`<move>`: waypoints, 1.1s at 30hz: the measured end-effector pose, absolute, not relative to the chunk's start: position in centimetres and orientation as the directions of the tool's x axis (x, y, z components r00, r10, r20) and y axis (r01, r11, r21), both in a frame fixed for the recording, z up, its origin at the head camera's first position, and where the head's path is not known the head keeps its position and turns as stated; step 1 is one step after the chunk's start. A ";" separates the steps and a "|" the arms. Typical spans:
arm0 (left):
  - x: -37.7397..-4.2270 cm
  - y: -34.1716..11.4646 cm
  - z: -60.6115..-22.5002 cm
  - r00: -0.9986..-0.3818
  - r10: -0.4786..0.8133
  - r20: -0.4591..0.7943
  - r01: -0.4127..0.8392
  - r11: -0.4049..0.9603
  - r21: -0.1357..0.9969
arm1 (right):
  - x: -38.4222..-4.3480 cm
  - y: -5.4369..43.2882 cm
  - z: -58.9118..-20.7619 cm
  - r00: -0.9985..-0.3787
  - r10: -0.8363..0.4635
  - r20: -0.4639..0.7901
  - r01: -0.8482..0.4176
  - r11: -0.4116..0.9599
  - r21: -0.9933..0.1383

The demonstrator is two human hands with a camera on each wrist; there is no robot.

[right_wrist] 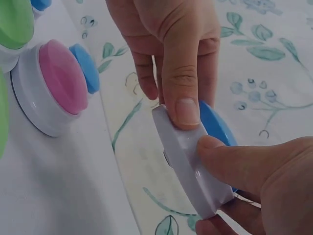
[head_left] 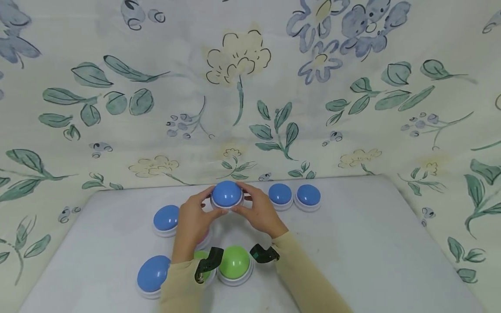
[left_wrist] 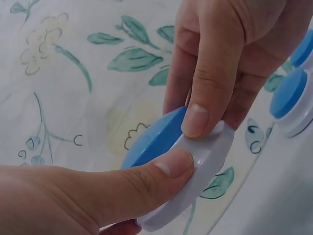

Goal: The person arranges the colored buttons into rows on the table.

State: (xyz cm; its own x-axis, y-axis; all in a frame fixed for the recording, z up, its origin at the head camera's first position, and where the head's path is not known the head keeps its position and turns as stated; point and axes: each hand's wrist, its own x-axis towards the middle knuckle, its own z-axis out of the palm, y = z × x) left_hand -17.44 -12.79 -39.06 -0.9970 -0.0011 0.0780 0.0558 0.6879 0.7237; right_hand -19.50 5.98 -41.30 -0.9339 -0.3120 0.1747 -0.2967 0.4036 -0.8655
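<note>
A blue dome push button (head_left: pixel 227 194) with a white round base is held up between both hands near the far edge of the table. My left hand (head_left: pixel 193 221) grips its left side, and my right hand (head_left: pixel 261 211) grips the right side. Both thumbs press on the white base (left_wrist: pixel 205 161), close together, while the other fingers reach around the far side. In the right wrist view the button is tilted, its blue dome (right_wrist: pixel 217 125) facing away from the camera. Behind the left hand and wrist, a pink button (right_wrist: pixel 63 76) is mostly hidden in the head view.
Two blue buttons (head_left: pixel 280 194) (head_left: pixel 308 195) stand at the back right. On the left are two more blue buttons (head_left: pixel 166 218) (head_left: pixel 153 274). Two green buttons (head_left: pixel 235 263) (head_left: pixel 203 266) sit near the forearms. A floral cloth (head_left: pixel 242 130) rises behind the white table (head_left: pixel 352 252).
</note>
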 end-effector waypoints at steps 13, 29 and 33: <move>-17.8 -11.7 -39.3 -0.994 0.001 0.114 0.081 0.711 0.698 | -19.4 6.5 -41.5 -0.927 -0.299 0.228 -0.343 0.424 -0.838; -19.0 -10.3 -40.4 -0.991 0.015 0.132 0.105 0.695 0.712 | -19.9 7.2 -42.8 -0.947 -0.247 0.205 -0.302 0.471 -0.829; -19.2 -9.9 -40.6 -0.991 0.015 0.132 0.104 0.705 0.701 | -19.8 7.3 -43.1 -0.952 -0.230 0.201 -0.289 0.471 -0.834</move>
